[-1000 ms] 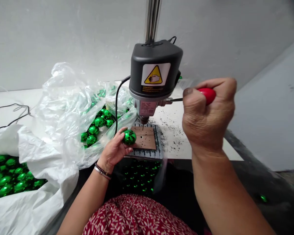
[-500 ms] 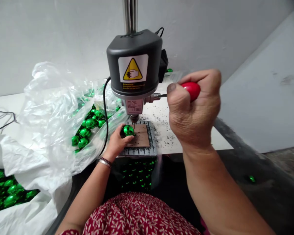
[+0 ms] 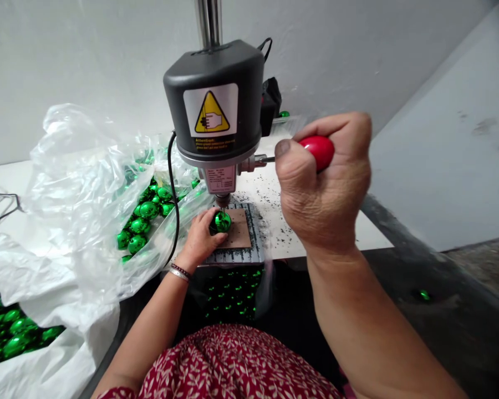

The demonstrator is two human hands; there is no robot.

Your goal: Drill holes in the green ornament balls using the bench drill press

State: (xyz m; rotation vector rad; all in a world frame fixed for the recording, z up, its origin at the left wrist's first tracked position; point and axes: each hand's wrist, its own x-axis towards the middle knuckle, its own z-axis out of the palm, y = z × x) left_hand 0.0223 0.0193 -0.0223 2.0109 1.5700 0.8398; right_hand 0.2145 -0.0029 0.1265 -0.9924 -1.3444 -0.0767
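Observation:
My left hand [image 3: 201,235] grips a shiny green ball [image 3: 223,221] between thumb and fingers. The ball rests on a brown board [image 3: 242,235] laid over the slotted metal base [image 3: 233,256] of a small drill press [image 3: 214,105]. Right above the ball is the drill chuck [image 3: 222,200], its thin bit at the ball's top; whether the bit touches or enters it I cannot tell. My right hand [image 3: 326,172] is closed around the red knob [image 3: 319,152] of the press lever, off to the right of the machine head.
Clear plastic bags [image 3: 87,183] with several green balls [image 3: 148,210] lie left of the press. More balls [image 3: 16,338] fill a white sack [image 3: 62,354] at lower left. A black cable [image 3: 175,205] hangs beside the press. Dark shavings litter the white table [image 3: 299,238]. One ball [image 3: 424,295] lies on the floor.
My left hand has moved the green ball slightly right, under the drill bit. My right hand stays on the red knob. The whole view has shifted a little.

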